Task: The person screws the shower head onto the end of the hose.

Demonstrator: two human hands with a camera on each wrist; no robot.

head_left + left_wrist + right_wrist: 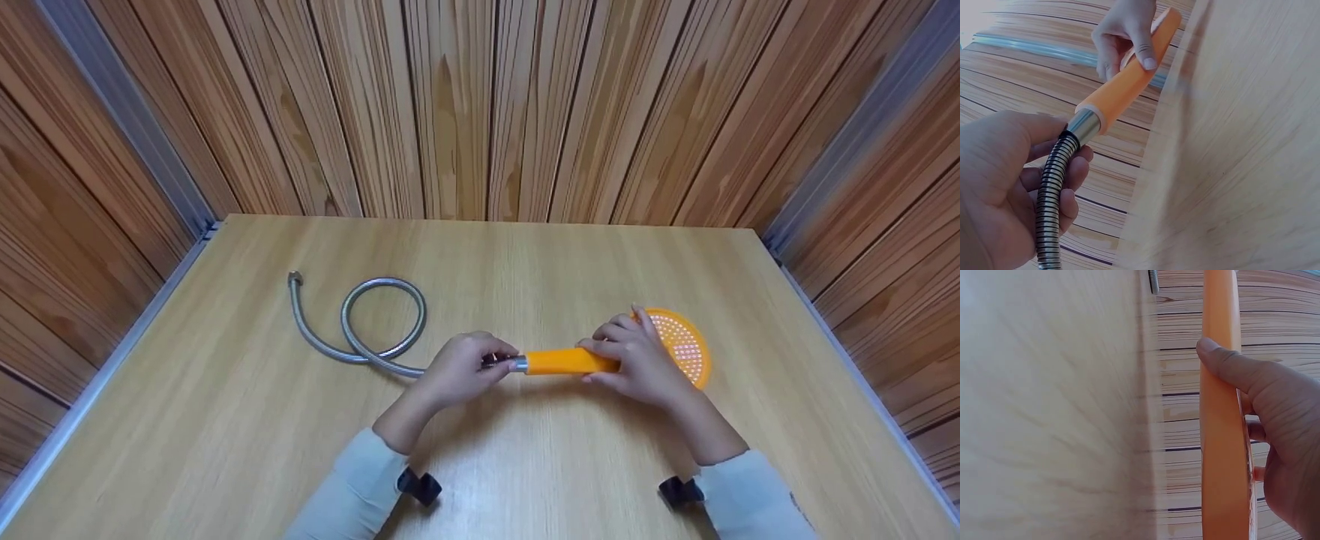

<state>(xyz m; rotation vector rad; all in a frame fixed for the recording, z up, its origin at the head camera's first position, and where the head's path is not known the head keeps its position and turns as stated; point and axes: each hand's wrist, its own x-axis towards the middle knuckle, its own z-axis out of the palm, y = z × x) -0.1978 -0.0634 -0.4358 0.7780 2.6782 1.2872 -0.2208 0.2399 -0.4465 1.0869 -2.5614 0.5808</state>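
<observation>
An orange shower head (568,361) with a round, perforated face is held above the table by my right hand (637,360). The thumb and fingers grip it where handle meets head, as the right wrist view also shows. At the handle's left end, my left hand (465,367) pinches the metal connector (1085,125) of a ribbed shower hose (1050,197). That connector meets the orange handle end directly in the left wrist view. From the left hand the hose runs left, makes one loop on the table, and ends in a metal nut (295,277).
The light wood table (225,420) has metal rails along its left and right sides. Wood-plank walls (450,112) rise behind it and at both sides. A small black device (420,486) is strapped at the left sleeve, another (681,492) at the right.
</observation>
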